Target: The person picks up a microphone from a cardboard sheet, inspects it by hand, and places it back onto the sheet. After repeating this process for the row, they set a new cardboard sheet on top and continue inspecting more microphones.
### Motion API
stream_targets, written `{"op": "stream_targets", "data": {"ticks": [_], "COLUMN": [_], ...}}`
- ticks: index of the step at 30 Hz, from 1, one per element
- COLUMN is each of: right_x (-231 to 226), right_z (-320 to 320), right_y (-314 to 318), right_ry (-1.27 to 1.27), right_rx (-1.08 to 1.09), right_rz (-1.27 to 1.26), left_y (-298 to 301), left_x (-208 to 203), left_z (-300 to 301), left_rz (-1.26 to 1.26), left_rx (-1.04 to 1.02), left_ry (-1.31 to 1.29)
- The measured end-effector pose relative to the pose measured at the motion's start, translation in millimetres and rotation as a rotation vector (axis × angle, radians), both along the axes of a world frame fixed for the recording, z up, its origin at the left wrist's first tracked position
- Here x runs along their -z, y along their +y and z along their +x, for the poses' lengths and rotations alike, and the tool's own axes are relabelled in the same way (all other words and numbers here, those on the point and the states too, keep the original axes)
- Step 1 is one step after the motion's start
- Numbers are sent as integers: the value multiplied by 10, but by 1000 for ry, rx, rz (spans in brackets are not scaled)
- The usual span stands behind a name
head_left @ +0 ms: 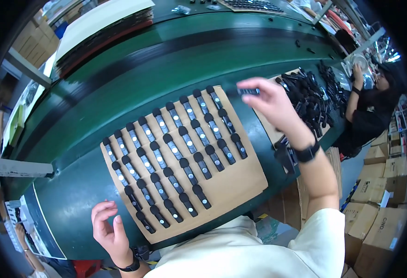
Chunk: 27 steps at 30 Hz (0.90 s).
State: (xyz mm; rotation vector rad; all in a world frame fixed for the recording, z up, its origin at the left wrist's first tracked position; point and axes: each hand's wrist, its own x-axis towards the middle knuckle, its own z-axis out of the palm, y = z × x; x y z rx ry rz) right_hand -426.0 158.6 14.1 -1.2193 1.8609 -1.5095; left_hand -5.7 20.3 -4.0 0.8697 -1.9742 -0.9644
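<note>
Between the thumb and fingers of my right hand [273, 99] is a small black clip-on microphone [248, 91], held off the far right corner of a brown cardboard sheet [240, 183]. On that sheet, slanted rows of like microphones [171, 143] lie side by side, each with a dark foam tip and most with a pale round spot. The nearest row stops partway across the sheet. My left hand [109, 231] hovers by the sheet's near left corner, holding nothing, thumb and loosely bent fingers apart.
To the right, a tangled pile of black microphones [307, 97] covers another cardboard sheet. A stack of large flat sheets [103, 30] stands far left. A metal post [18, 168] juts in at left. One co-worker [370, 104] sits at right, near several cartons [375, 227].
</note>
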Motion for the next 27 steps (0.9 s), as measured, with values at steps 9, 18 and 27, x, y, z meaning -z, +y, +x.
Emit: {"op": "stream_targets", "data": {"ticks": [9, 18, 27], "right_x": [-90, 53, 166], "right_z": [1283, 1842, 1955], "right_y": [782, 489, 511], "right_ry": [135, 32, 28], "right_rx": [-177, -329, -348], "right_rz": [-110, -234, -298], "left_y": [307, 497, 572], "left_x": [-112, -282, -183], "left_z": [-88, -507, -453], "left_rz": [-4, -118, 9], "left_rx": [164, 540, 576], "left_ry": [58, 13, -22]}}
